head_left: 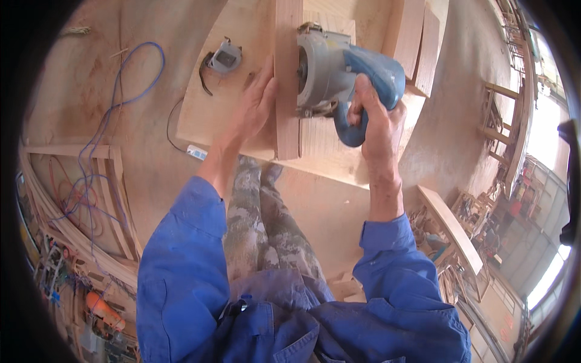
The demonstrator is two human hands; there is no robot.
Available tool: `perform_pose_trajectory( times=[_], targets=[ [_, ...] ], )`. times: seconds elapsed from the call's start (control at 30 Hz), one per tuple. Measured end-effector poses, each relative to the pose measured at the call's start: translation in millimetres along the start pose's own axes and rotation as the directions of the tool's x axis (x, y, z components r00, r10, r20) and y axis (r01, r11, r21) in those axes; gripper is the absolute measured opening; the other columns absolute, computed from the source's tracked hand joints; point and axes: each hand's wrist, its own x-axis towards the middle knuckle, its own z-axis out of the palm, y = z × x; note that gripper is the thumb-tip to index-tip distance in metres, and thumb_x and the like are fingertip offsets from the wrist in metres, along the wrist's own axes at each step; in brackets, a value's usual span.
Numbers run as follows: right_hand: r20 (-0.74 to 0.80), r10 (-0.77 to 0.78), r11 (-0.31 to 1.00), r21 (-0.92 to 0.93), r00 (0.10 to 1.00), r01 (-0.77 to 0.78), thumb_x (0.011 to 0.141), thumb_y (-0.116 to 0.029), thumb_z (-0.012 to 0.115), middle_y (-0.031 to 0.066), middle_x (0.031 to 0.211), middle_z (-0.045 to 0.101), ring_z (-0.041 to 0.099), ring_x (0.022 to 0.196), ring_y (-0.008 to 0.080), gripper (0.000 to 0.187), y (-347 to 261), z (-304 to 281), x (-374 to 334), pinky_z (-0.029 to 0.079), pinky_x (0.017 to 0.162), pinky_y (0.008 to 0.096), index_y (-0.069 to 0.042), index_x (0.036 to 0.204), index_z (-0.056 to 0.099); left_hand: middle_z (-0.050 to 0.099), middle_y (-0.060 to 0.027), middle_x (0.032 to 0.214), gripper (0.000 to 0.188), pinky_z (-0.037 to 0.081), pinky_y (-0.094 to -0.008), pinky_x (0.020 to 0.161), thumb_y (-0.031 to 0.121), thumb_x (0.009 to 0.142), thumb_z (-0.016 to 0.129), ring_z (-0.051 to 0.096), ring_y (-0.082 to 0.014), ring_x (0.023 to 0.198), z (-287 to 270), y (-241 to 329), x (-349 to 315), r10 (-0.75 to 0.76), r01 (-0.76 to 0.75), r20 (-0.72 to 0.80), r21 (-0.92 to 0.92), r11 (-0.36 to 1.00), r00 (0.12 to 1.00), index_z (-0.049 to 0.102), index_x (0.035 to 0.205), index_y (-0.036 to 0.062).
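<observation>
My right hand (pixel 382 118) is closed round the blue handle of a blue-and-grey handheld power tool (pixel 330 72). The tool rests against a long narrow reddish-brown board (pixel 287 115); its exact kind is hard to tell. Against the left edge of that board lies my left hand (pixel 257 103), fingers stretched out and pressed to the wood. Beneath is a pale wooden work surface (pixel 203 118). Just beyond my left hand sits a grey tape measure (pixel 225 58) with a dark strap.
More wooden boards (pixel 404 36) lie right of the tool. A blue cord (pixel 112 109) loops over the floor at left, near a wooden frame (pixel 72 149). A loose plank (pixel 451 227) and wood pieces lie at lower right; cluttered tools and an orange object (pixel 104 310) are at lower left.
</observation>
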Motion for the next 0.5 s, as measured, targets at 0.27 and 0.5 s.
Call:
perform_pose_trajectory(
  times=[0.27,0.5],
  targets=[
    [0.01,0.008,1.0,0.018,1.0,-0.008,0.094,-0.027,0.075,0.0013,0.061,0.055,0.051,0.053,0.0103,0.027,-1,2,3,0.042,0.053,0.0267,-0.004,0.084,0.067,0.03,-0.0092,0.167,0.057,0.017,-0.0373,0.126,0.034,0.112,0.033,0.027,-0.0243,0.154,-1,0,1,-0.046,0.046,0.009,-0.012,0.999,0.999,0.023,0.162,0.0092],
    [0.014,0.08,0.997,-0.022,0.997,-0.08,0.091,-0.032,0.078,-0.0019,0.065,0.059,0.053,0.057,0.0056,0.032,-5,-7,6,0.041,0.051,0.0245,-0.001,0.091,0.07,0.025,-0.0116,0.168,0.059,0.015,-0.0375,0.126,0.035,0.112,0.031,0.022,-0.0262,0.155,0,9,5,-0.058,0.054,0.071,0.053,0.997,0.996,0.02,0.163,0.0051]
  ],
)
